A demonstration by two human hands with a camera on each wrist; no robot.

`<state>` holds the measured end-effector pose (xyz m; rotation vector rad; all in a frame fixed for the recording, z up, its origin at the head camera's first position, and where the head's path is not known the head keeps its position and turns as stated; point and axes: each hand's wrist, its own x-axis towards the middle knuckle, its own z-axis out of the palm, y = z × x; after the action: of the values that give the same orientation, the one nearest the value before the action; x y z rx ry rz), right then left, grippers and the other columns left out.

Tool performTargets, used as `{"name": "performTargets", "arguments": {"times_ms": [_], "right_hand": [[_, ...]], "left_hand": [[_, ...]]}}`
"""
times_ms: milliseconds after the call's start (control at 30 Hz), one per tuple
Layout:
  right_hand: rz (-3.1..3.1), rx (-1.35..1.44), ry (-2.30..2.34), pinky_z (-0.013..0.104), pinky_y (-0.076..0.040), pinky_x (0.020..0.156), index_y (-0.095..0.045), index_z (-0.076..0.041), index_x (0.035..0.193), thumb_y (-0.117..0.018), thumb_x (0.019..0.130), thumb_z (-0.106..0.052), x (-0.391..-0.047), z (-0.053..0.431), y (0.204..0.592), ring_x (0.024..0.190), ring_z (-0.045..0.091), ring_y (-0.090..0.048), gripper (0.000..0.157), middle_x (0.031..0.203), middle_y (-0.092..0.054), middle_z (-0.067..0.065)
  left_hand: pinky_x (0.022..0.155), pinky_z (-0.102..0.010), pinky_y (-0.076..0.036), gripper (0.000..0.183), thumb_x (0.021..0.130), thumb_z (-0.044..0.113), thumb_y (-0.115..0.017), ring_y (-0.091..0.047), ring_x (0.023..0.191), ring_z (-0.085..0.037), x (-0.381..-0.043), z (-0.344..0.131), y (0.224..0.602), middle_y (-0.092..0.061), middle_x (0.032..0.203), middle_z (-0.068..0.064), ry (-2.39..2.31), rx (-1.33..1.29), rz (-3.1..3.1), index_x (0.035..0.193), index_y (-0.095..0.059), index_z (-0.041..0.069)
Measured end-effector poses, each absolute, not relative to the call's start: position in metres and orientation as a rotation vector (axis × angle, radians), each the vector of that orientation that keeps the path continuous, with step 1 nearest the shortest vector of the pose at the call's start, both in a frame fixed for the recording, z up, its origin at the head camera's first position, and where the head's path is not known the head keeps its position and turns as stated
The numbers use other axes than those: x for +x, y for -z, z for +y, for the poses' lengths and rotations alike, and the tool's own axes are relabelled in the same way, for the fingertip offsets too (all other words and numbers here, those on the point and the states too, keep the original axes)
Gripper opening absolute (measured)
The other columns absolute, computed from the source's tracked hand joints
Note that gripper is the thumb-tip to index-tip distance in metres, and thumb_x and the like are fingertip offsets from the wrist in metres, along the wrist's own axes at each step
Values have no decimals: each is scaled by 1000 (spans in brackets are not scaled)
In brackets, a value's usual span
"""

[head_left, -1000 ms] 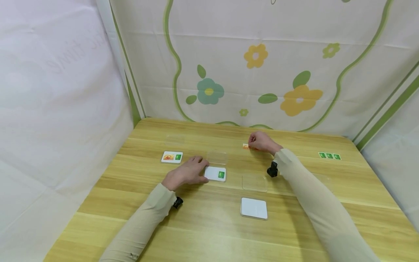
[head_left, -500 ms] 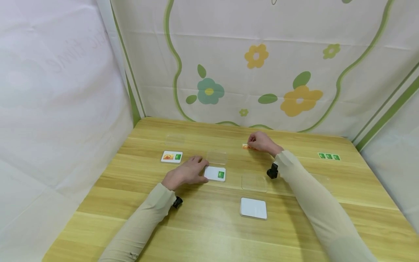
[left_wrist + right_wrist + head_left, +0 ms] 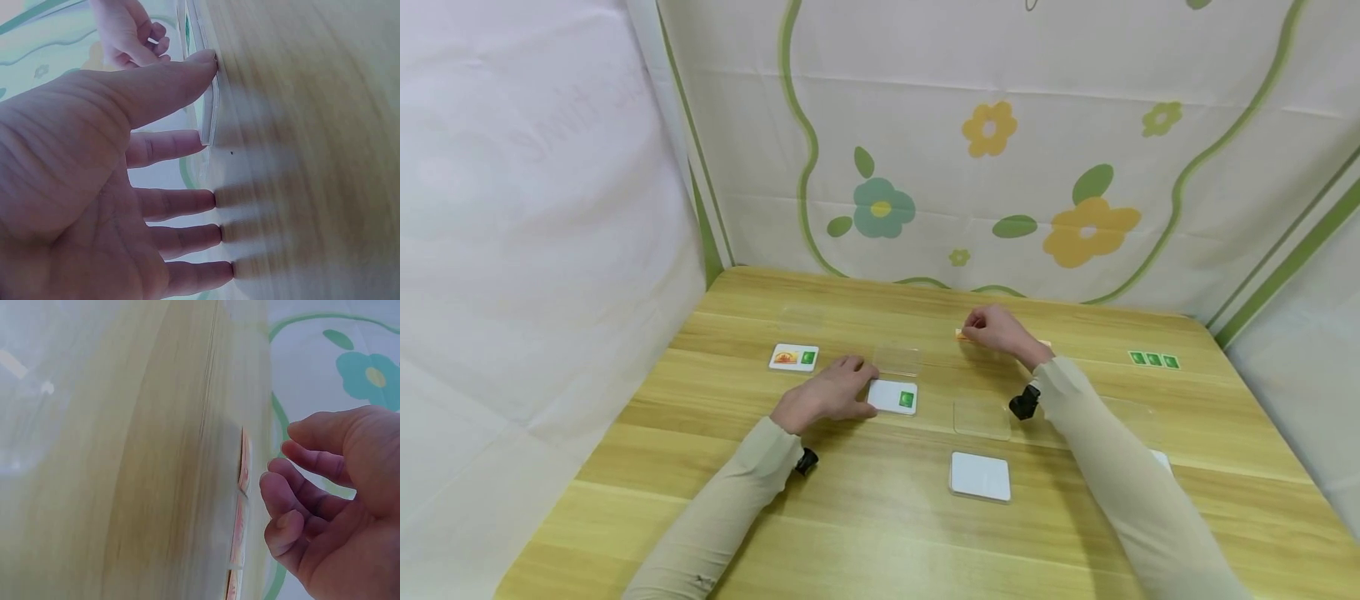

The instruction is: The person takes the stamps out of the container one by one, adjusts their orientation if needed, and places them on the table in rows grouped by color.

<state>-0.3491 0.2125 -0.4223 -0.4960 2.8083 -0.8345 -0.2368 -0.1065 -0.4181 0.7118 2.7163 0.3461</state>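
My left hand (image 3: 831, 393) lies beside a flat white holder (image 3: 892, 397) with a small green picture on it. Its straight fingers and thumb (image 3: 165, 87) touch the holder's left end, with other fingertips on the wooden table. My right hand (image 3: 1000, 327) is over a row of orange picture pieces (image 3: 960, 336) at the back and hides most of them in the head view. In the right wrist view its loosely bent fingers (image 3: 278, 490) are apart from the orange pieces (image 3: 245, 459), with nothing visible between them.
A white holder (image 3: 793, 357) with orange and green pictures is at left. Three green pieces (image 3: 1153, 359) lie at right. A plain white holder (image 3: 981, 477) is nearer. Clear lids (image 3: 982, 419) lie about. My right sleeve partly covers another white piece (image 3: 1161, 458).
My right hand has shifted slightly left along the orange row. The row's right end and a white piece beside the right sleeve have come into view. My left hand stays put.
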Motion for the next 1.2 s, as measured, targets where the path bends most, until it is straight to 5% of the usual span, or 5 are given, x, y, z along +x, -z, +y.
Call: {"name": "performTargets", "arguments": {"times_ms": [1200], "right_hand": [[2648, -344, 1059, 28, -48, 63, -66, -7, 107, -60, 97, -27, -314, 199, 419, 75, 25, -62, 23, 98, -66, 15]], "left_hand": [[116, -51, -31, 61, 91, 41, -68, -31, 144, -37, -236, -106, 418, -36, 154, -18, -356, 704, 2715, 142, -47, 14]]}}
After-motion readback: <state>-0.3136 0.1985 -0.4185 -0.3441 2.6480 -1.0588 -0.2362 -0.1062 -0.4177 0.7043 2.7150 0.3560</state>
